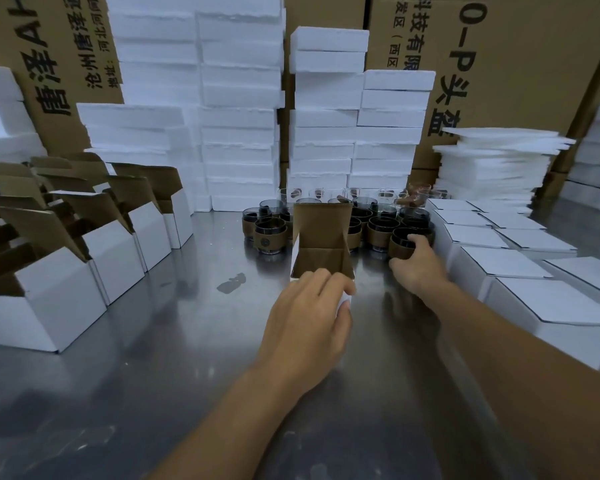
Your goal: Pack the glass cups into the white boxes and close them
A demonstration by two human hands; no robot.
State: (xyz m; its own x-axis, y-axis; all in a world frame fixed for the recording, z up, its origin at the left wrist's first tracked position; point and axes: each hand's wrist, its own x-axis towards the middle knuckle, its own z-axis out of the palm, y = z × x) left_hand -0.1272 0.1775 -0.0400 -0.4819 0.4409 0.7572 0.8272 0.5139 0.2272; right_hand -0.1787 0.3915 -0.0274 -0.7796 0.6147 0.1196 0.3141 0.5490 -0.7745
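An open white box [321,237] with a brown inside stands mid-table, its lid flap up. My left hand [309,313] grips its near wall from the front. Behind it sits a cluster of several dark glass cups [271,233] with brown sleeves. My right hand [416,263] grips the nearest cup [404,239] on the right of that cluster, with fingers round its sleeve.
Open empty boxes [115,258] line the left side of the steel table [153,393]. Closed white boxes [496,268] are lined up on the right. Foam block stacks [239,109] and a pile of foam sheets [496,161] stand behind, before big cartons [534,64].
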